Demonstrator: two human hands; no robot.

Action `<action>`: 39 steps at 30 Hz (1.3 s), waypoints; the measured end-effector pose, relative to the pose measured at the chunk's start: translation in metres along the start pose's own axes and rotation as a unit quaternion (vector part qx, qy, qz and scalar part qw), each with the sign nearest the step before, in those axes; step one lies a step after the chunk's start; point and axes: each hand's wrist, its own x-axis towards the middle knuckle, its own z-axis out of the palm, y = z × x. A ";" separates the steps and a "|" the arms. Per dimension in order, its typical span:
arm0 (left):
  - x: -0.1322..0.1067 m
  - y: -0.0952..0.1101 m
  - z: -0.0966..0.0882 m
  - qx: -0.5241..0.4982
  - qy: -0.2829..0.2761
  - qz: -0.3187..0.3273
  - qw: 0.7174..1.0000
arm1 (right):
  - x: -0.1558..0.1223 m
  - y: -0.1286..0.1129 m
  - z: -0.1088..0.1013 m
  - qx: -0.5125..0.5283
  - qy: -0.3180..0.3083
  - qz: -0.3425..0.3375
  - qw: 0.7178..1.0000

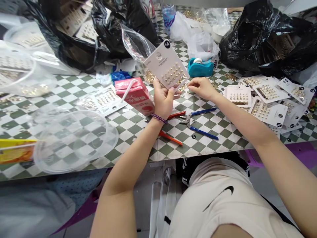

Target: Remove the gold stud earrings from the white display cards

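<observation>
Over the checkered table (210,140), earring card (167,64) up
Left hand (163,100) grips it; right hand (201,88) pinches beside it, can't tell on what

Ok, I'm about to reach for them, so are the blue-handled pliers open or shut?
Open: the blue-handled pliers lie on the checkered tabletop with their two handles spread wide apart.

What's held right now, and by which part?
The left hand holds a white card of gold stud earrings by its lower edge. The right hand pinches near the card's lower corner; whether it holds anything can't be told.
</observation>
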 end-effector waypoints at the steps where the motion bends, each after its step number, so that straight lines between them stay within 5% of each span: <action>1: 0.000 0.000 0.000 0.002 0.000 0.001 1.000 | 0.001 -0.002 -0.001 0.002 0.000 0.004 1.000; 7: 0.000 0.000 0.000 0.002 0.002 0.004 1.000 | 0.014 -0.013 -0.005 -0.084 -0.072 0.083 0.990; 13: 0.002 -0.002 -0.001 -0.001 0.005 0.002 1.000 | 0.028 -0.015 0.000 -0.057 0.051 -0.005 0.997; 27: 0.003 -0.003 -0.003 0.020 0.021 0.025 0.999 | 0.019 0.000 0.011 -0.292 -0.088 -0.043 0.952; 39: 0.003 -0.002 -0.002 -0.006 0.027 0.007 1.000 | 0.012 0.001 0.000 -0.037 0.003 -0.037 0.999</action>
